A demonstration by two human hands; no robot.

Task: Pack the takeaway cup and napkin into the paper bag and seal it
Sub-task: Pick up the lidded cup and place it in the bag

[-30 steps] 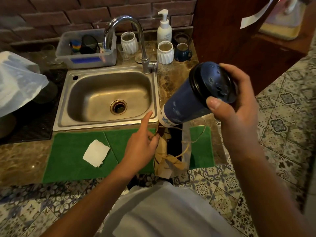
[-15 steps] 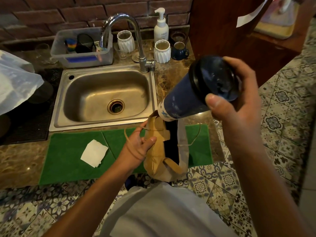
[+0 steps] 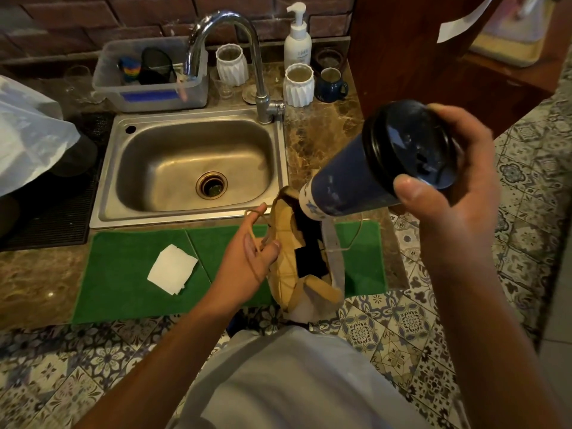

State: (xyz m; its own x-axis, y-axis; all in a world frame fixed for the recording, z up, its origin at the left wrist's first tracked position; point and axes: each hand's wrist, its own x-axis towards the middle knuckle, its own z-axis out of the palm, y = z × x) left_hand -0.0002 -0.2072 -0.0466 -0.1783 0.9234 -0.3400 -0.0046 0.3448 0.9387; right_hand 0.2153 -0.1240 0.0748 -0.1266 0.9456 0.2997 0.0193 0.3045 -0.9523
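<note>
A dark blue takeaway cup [image 3: 349,187] with a black lid is tilted, its white base pointing down at the mouth of the brown paper bag [image 3: 286,243]. My right hand [image 3: 452,193] grips the cup around its lid end. The bag stands at the counter's front edge with its mouth open and dark inside. My left hand [image 3: 247,258] holds the bag's left wall and twine handle, pulling the mouth apart. A folded white napkin [image 3: 171,269] lies flat on the green mat [image 3: 123,274], left of the bag.
A steel sink [image 3: 192,168] with a tall faucet [image 3: 235,48] sits behind the mat. Behind it stand a plastic tub, white ribbed cups, a soap pump [image 3: 297,38] and a blue mug. A white plastic bag [image 3: 28,134] lies far left. A wooden panel rises at right.
My left hand took hold of the bag's wall and handle and lifted the bag upright with its mouth opened. The cup's base came down closer to the opening.
</note>
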